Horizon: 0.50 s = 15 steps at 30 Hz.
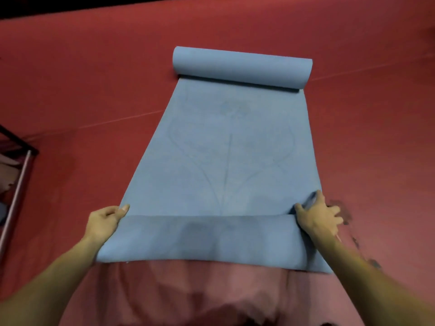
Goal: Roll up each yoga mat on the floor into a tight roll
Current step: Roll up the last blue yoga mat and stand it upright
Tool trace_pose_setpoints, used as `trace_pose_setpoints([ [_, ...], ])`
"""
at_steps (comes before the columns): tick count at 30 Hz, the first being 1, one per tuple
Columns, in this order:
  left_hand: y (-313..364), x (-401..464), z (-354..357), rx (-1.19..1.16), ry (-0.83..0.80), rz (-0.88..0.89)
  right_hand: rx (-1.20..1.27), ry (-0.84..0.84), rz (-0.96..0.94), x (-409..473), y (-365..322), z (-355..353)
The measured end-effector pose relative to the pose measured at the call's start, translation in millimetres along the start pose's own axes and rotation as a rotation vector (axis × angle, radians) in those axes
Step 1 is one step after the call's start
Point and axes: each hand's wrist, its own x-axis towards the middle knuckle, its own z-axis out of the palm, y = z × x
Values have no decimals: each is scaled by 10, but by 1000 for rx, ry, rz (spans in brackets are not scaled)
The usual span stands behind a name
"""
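The blue yoga mat [226, 149] lies on the red floor [70, 78], far end coiled, near edge folded over. It is pinched at both corners by the left hand [103, 222] and right hand [317, 215]. The first tight turn is being started; even forward pressure is called for next.

Below my camera, red floor [70, 78] under a blue yoga mat [226, 149], far end rolled.

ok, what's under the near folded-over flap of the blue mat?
Under the flap lies more of the blue mat, on the red floor. The covered part is hidden. The left hand and right hand grip the flap's ends.
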Motion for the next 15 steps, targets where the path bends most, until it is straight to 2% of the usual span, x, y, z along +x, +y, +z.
trace_pose_setpoints([
  [3,-231,-38,-377,-69,93,-57,17,-22,-124,-129,-442,263],
  [6,-372,13,-725,-134,175,-88,5,-57,-326,-254,-925,430],
  [9,-455,79,-944,-120,217,-93,-66,-114,-487,-343,-1236,537],
  [11,-499,147,-1015,-1,238,-59,-162,-125,-584,-384,-1300,564],
  [15,-369,237,-1211,471,227,-12,-487,-222,-622,-471,-1392,365],
])
